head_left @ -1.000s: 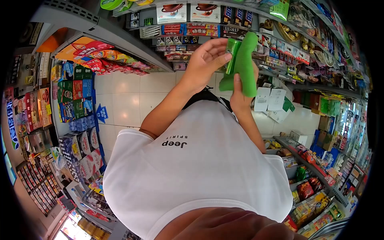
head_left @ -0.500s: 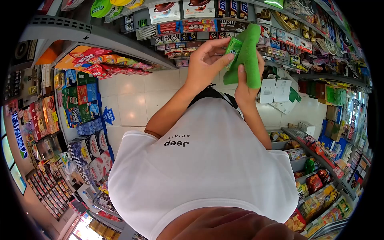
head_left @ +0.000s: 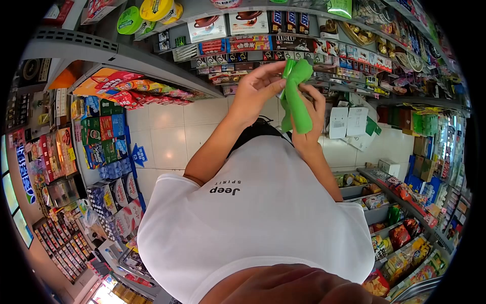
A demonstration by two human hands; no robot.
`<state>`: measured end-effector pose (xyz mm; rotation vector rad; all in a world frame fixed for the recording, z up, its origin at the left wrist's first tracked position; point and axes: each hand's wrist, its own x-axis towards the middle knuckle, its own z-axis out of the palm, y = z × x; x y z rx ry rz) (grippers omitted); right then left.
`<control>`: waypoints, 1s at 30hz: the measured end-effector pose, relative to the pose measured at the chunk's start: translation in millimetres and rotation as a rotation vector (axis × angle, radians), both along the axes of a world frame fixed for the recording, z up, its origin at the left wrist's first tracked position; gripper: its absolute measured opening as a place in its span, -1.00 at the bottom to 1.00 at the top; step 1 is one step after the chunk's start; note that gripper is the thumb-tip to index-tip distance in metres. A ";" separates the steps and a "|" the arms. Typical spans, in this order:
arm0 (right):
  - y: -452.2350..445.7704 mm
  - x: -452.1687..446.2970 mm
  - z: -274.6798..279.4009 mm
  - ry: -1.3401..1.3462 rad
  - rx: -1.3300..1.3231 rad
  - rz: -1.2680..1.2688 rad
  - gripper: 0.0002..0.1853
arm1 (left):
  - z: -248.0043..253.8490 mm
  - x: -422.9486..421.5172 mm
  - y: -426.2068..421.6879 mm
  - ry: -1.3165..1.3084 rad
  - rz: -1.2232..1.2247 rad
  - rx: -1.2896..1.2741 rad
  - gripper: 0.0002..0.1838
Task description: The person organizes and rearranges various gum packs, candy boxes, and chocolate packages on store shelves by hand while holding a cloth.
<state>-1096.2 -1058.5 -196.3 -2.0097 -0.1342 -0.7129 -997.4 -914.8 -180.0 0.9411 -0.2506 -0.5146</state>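
Note:
My left hand (head_left: 250, 99) pinches a small shiny green pack (head_left: 288, 69) between thumb and fingers, in front of my chest. A soft bright green cloth (head_left: 297, 99) lies against the pack's right side and hangs down over my right palm. Its fingers partly curled, my right hand (head_left: 315, 109) holds the cloth from behind and to the right. The cloth hides some of the right fingers and much of the pack, so its label cannot be read.
Ahead stand shelves of boxed and wrapped sweets (head_left: 248, 43). At left are stacked drink cartons (head_left: 104, 124) and a blue arrow sign (head_left: 139, 154). Snack bags (head_left: 405, 253) fill shelves at right. White sheets (head_left: 349, 121) and a tiled floor (head_left: 167, 134) also show.
The cloth has swung from standing upright beside the pack to folding over it and drooping lower. My right hand has moved down and slightly left. The left hand still holds the pack.

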 end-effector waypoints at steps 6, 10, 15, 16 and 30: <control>4.9 10.4 7.2 -0.019 0.074 -0.061 -0.52 | -0.1 -6.3 -1.6 -0.032 -0.055 0.015 -0.46; 2.8 1.5 2.8 0.002 -0.021 0.014 -0.52 | -0.2 -0.1 -5.9 -0.015 0.097 -0.048 -0.39; 7.7 -4.3 -8.6 -0.010 0.069 0.052 -0.59 | 7.7 1.4 -6.8 -0.074 0.237 -0.027 -0.29; 12.6 -3.9 -0.4 0.073 0.233 0.020 -0.62 | 4.4 2.1 -9.7 -0.122 0.269 -0.023 -0.29; 6.7 -0.4 -8.2 0.340 1.285 -0.013 -0.54 | -7.1 5.9 -9.4 -0.594 0.274 0.262 -0.35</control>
